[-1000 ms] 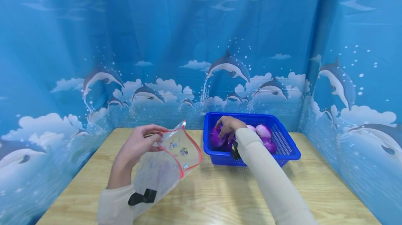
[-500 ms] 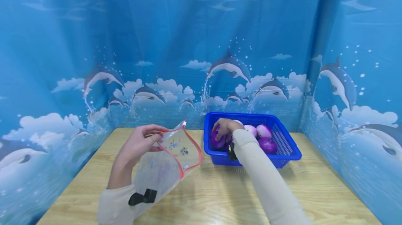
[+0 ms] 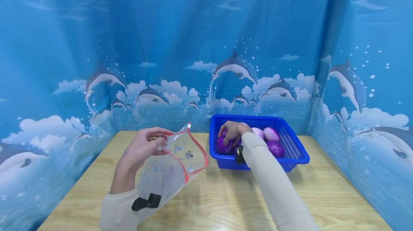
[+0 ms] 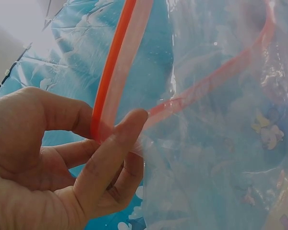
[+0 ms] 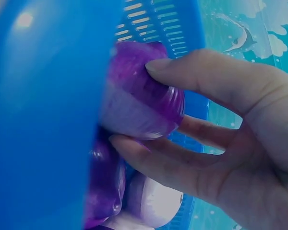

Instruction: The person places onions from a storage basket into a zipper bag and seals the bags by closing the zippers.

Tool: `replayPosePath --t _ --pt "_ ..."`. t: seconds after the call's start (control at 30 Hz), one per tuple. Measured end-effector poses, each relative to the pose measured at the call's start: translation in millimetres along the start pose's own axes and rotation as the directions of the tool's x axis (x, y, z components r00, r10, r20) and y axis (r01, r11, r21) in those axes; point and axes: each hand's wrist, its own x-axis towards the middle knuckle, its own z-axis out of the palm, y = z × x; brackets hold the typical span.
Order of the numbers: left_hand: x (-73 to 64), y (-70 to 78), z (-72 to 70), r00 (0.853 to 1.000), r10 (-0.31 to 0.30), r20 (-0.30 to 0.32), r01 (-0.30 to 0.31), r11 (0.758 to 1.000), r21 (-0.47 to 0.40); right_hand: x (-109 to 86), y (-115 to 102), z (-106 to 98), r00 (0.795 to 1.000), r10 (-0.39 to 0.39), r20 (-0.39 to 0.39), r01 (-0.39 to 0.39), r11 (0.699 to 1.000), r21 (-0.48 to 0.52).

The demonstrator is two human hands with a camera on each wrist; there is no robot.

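Note:
My left hand pinches the edge of a clear zip bag with a red zipper strip. The bag's mouth gapes toward the right, and small cartoon prints show on its plastic. In the left wrist view, thumb and fingers hold the bag near the end of the red strip. My right hand reaches into a blue plastic basket and grips a glossy purple-and-white onion at its left end. Thumb on top and fingers below, the hand curls round it in the right wrist view.
More purple and white onions lie in the basket to the right of the hand. A wood-grain table carries the basket. Behind and at both sides hangs a blue curtain with dolphins.
The right hand has shifted slightly inside the basket, its fingers settling round the leftmost onion; onions beside it shifted a little. The left hand and bag have stayed in place.

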Motion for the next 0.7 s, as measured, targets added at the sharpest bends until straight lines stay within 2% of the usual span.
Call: replayPosePath --t 0.7 --pt "0.7 1.0 1.9 1.000 -0.005 0.015 0.005 1.000 -0.005 -11.9 2.8 -14.8 0.998 -0.056 -0.036 0.058 0.997 0.046"
